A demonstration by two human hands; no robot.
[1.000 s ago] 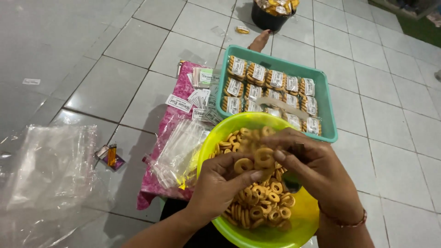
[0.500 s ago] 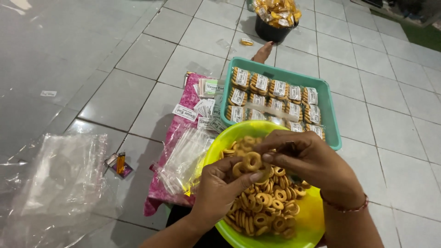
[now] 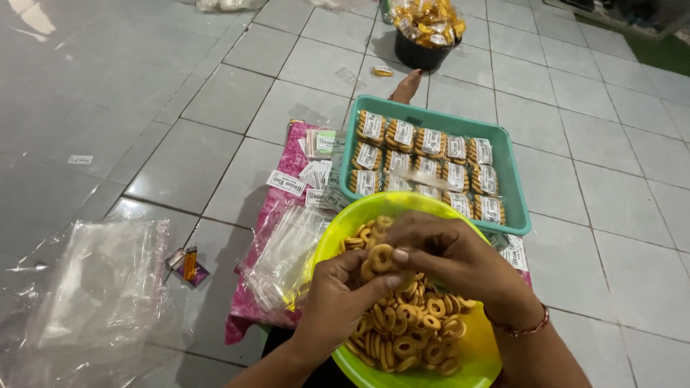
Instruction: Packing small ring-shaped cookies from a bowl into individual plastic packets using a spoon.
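Right now, both hands over green bowl (image 3: 338, 244): left hand (image 3: 338, 302) pinching a stack of ring cookies (image 3: 379, 259), right hand (image 3: 453, 259) curled on top. Loose squeeze, and could slip, crack, or roll onto floor (image 3: 180, 144).

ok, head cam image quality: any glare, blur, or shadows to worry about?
Head view: soft glare on the floor tiles upper left; plastic bags show mild sheen; hands and ring cookies sharp enough; tray packets slightly soft; hands cast only a faint shadow into the green bowl.
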